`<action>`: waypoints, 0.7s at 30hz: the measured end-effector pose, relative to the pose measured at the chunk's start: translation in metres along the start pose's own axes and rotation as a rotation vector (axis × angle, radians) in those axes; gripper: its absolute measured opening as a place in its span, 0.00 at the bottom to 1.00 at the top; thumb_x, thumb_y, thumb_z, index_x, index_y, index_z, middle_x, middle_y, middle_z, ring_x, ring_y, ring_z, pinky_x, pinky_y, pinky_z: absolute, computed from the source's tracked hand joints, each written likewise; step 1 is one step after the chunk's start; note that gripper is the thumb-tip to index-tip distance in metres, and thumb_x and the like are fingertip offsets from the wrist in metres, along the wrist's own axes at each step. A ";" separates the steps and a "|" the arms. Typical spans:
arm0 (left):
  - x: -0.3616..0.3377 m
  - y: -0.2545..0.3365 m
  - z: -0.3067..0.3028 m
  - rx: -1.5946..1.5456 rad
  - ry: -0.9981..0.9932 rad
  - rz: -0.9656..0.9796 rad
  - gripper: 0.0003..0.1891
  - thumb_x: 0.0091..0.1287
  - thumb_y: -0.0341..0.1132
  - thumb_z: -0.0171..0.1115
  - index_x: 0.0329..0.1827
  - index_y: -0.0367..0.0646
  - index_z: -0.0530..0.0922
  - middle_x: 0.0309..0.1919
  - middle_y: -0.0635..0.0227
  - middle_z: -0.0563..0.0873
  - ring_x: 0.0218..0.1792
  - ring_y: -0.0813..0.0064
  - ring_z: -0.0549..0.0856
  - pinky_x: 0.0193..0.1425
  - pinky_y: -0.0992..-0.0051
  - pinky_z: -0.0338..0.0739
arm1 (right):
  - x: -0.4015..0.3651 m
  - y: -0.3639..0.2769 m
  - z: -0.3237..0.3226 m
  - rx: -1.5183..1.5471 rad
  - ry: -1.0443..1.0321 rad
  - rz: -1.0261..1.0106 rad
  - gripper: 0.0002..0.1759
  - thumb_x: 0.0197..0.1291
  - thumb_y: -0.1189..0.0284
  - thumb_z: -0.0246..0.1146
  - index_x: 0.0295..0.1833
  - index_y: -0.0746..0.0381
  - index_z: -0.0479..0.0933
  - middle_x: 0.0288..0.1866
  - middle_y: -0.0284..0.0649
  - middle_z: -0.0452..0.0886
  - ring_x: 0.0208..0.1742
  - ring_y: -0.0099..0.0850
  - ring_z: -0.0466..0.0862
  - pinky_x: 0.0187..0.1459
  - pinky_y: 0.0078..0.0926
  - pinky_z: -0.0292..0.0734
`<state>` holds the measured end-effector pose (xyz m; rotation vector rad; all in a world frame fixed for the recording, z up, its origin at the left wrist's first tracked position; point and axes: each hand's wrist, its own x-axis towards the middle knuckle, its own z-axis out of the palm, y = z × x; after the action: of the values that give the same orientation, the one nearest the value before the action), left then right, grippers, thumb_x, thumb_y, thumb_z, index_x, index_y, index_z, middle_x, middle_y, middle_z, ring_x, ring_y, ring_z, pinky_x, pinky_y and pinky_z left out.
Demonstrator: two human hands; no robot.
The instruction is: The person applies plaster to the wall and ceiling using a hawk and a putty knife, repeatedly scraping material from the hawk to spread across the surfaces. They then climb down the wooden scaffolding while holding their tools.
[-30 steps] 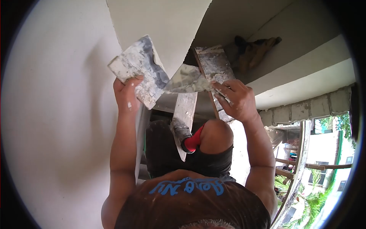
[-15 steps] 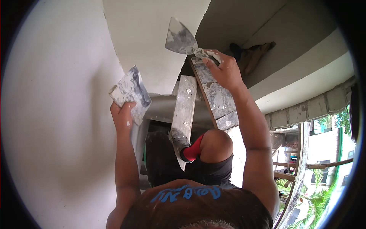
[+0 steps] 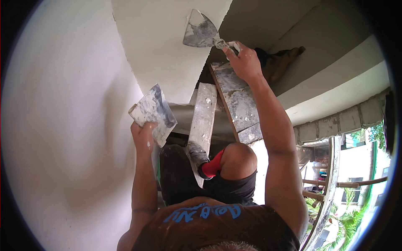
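Observation:
My left hand (image 3: 143, 136) is closed round the lower edge of a flat, putty-smeared plastering blade (image 3: 155, 112), its broad face turned up and streaked grey and white. In my right hand (image 3: 244, 62) is a putty knife (image 3: 201, 33), gripped by its crusted handle. The knife's wide triangular blade points up and left, overlapping the pale wall panel (image 3: 159, 42) in this view. White flecks of putty dot both hands. The two tools are well apart.
My shoe (image 3: 197, 154) rests on a narrow wooden plank (image 3: 204, 108). A wider splattered board (image 3: 240, 106) lies right of it. A smooth white wall (image 3: 63, 125) rises at left. Concrete blocks (image 3: 328, 125) edge an opening at right, with poles and palm leaves (image 3: 345, 217) outside.
My left hand has shifted right with the plastering blade, which has turned slightly. My right hand has moved a little up and left, raising the putty knife.

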<state>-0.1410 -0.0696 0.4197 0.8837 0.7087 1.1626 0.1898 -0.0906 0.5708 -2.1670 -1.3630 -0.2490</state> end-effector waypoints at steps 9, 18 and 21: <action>0.009 -0.001 -0.029 -0.015 0.151 0.011 0.18 0.54 0.20 0.53 0.50 0.29 0.75 0.40 0.60 0.83 0.38 0.70 0.83 0.50 0.70 0.78 | -0.053 0.005 -0.053 0.172 -0.115 0.106 0.23 0.63 0.59 0.66 0.53 0.68 0.80 0.30 0.48 0.85 0.30 0.35 0.85 0.36 0.30 0.78; 0.045 -0.031 -0.026 -0.580 -0.561 -0.380 0.30 0.52 0.29 0.58 0.62 0.30 0.72 0.51 0.55 0.84 0.48 0.60 0.86 0.55 0.60 0.82 | -0.084 0.003 -0.016 0.487 -1.090 0.052 0.17 0.62 0.61 0.67 0.46 0.64 0.83 0.30 0.34 0.83 0.30 0.21 0.79 0.34 0.22 0.73; 0.040 -0.029 -0.025 -0.448 -0.417 -0.266 0.32 0.49 0.31 0.58 0.62 0.31 0.71 0.51 0.55 0.84 0.50 0.57 0.85 0.58 0.59 0.81 | -0.066 0.001 -0.034 0.510 -0.931 -0.019 0.20 0.62 0.58 0.66 0.46 0.65 0.82 0.30 0.36 0.83 0.29 0.23 0.79 0.34 0.25 0.74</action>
<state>-0.1383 -0.0300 0.3810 0.5996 0.2002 0.8154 0.1644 -0.1605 0.5693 -1.8483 -1.6471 1.1112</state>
